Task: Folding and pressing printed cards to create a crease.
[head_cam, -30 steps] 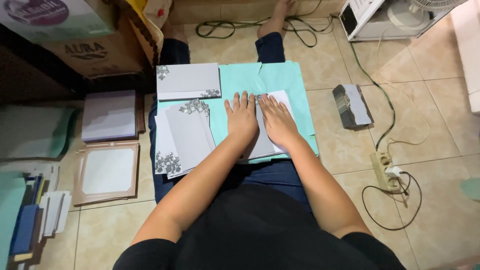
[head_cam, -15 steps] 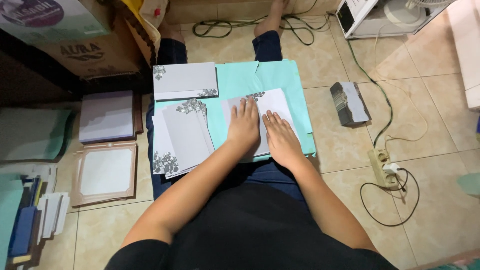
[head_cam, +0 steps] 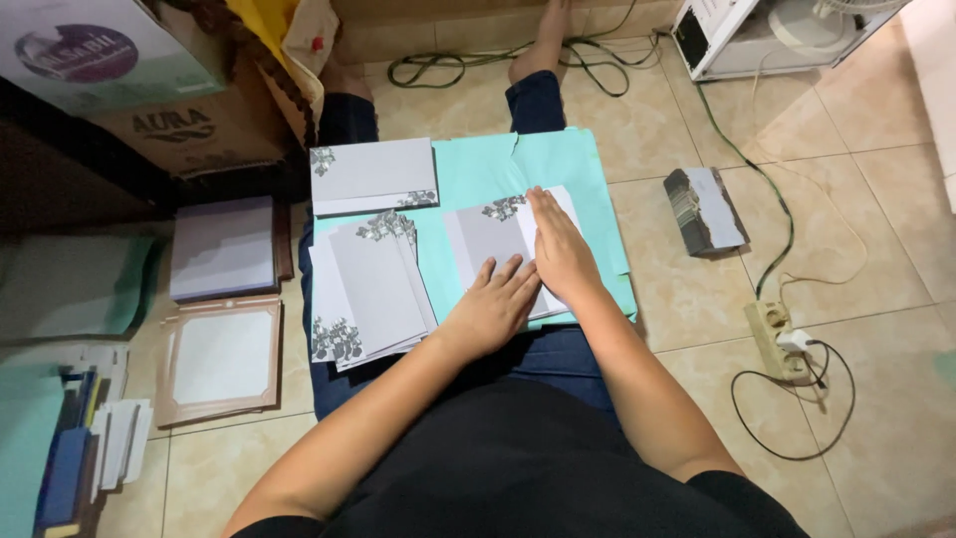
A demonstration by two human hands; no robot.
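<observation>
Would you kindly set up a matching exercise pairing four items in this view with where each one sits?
1. fanned stack of grey floral cards
2. white power strip
3. brown-framed square tray
4. grey folded card

A. under both hands, on the teal sheet
B. on the floor, person's left
C. on the lap, left of the hands
D. on the tiles, far right, cables attached

1-C, 2-D, 3-B, 4-A
</observation>
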